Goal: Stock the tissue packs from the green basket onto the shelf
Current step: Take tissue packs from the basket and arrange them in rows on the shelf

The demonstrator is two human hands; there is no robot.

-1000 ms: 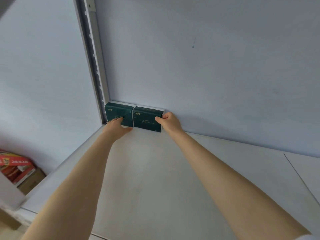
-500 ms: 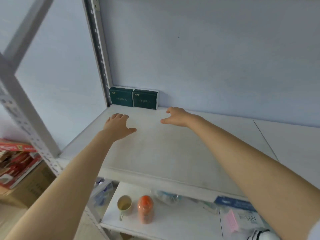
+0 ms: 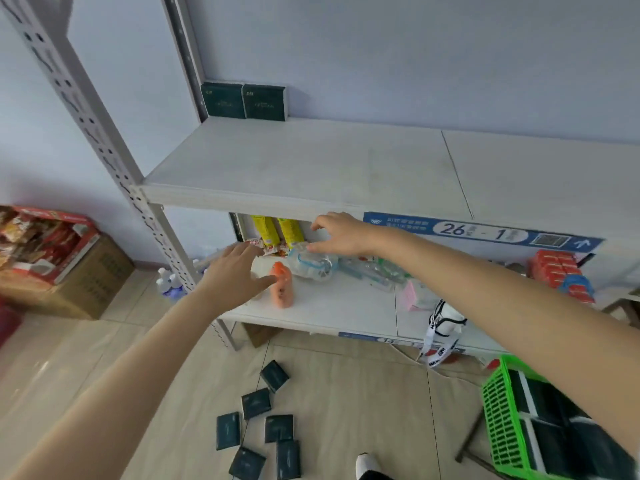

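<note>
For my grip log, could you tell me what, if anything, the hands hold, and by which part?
Nothing is held: the left hand and the right hand are both open and empty.

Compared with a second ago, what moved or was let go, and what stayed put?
Both hands let go of the two tissue packs they were touching and drew back toward the person. The left hand and right hand are now open and empty, out past the front edge of the shelf. The packs stayed upright, side by side in the back left corner.
</note>
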